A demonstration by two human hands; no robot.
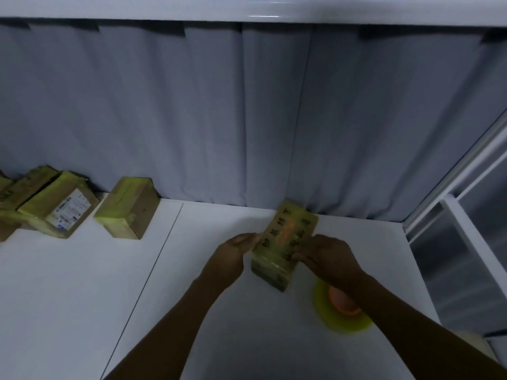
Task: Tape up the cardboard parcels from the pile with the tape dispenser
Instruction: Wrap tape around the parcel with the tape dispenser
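Note:
A small cardboard parcel (288, 237) with printed characters and yellowish tape stands on the white table (82, 283), right of centre. My left hand (236, 249) holds its left side, fingers curled at the edge. My right hand (326, 257) grips its right near corner, fingers over the top face. The tape dispenser (343, 311), an orange body with a yellow-green tape roll, lies on the table under my right forearm, partly hidden and blurred.
A pile of taped cardboard parcels (55, 207) sits at the far left against the grey curtain (247, 119). One more parcel (127, 208) stands apart just right of it. A white metal frame (472, 242) borders the table's right edge.

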